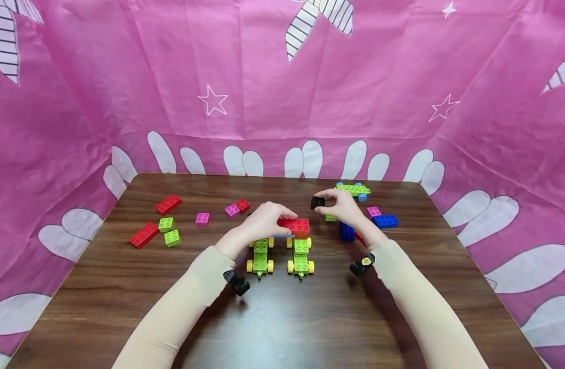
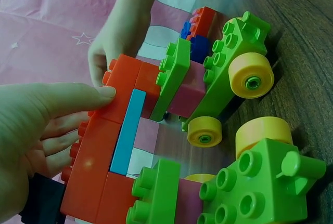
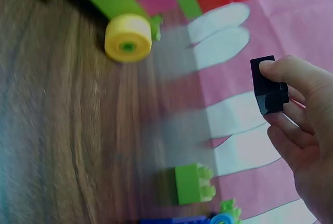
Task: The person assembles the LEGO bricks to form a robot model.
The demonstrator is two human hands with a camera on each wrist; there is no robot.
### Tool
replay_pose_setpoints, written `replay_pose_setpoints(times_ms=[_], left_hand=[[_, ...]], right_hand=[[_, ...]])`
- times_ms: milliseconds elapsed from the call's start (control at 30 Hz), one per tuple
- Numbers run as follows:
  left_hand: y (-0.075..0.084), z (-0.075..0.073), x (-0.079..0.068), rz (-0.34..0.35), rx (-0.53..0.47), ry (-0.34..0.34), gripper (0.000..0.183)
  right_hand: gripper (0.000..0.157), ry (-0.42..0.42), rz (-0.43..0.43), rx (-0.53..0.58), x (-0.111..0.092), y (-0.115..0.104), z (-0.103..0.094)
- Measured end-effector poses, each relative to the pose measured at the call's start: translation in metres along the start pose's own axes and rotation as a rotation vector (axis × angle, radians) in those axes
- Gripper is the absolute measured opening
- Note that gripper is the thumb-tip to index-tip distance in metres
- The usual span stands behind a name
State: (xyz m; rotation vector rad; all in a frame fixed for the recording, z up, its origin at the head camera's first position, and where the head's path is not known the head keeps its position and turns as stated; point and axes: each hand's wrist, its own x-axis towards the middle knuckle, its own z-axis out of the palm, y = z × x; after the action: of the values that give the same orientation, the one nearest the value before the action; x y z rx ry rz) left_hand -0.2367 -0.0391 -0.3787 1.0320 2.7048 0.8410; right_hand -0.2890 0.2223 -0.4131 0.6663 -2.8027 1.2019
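My right hand (image 1: 341,205) pinches a small black brick (image 3: 268,84) between thumb and fingers, lifted above the table. My left hand (image 1: 266,220) grips the top row of red bricks (image 1: 298,227), thumb on the near side. Those bricks bridge two light green wheeled bases (image 1: 301,260) with yellow wheels, which stand side by side. In the left wrist view a thin blue piece (image 2: 128,132) runs under the red row, and pink bricks (image 2: 188,89) sit between the green plates and the bases. Another black brick (image 2: 43,200) shows by the left palm at the row's end.
Loose red (image 1: 144,235), green (image 1: 172,238) and pink (image 1: 202,219) bricks lie on the left of the wooden table (image 1: 282,318). Rightward lie blue bricks (image 1: 385,221) and a pink one (image 1: 374,211). A green base with blue wheels (image 1: 353,190) stands at the back right.
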Motion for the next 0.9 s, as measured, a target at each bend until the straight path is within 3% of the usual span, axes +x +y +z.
replay_pose_setpoints(times_ms=[467,900], left_hand=[[-0.002,0.003,0.0,0.017,0.011,0.02,0.04],[-0.001,0.003,0.0,0.013,0.006,0.023,0.04]], right_hand=[[0.036,-0.005,-0.101,0.077,-0.033,-0.038,0.002],[0.033,-0.033,-0.151,0.105,-0.041,-0.038,0.009]])
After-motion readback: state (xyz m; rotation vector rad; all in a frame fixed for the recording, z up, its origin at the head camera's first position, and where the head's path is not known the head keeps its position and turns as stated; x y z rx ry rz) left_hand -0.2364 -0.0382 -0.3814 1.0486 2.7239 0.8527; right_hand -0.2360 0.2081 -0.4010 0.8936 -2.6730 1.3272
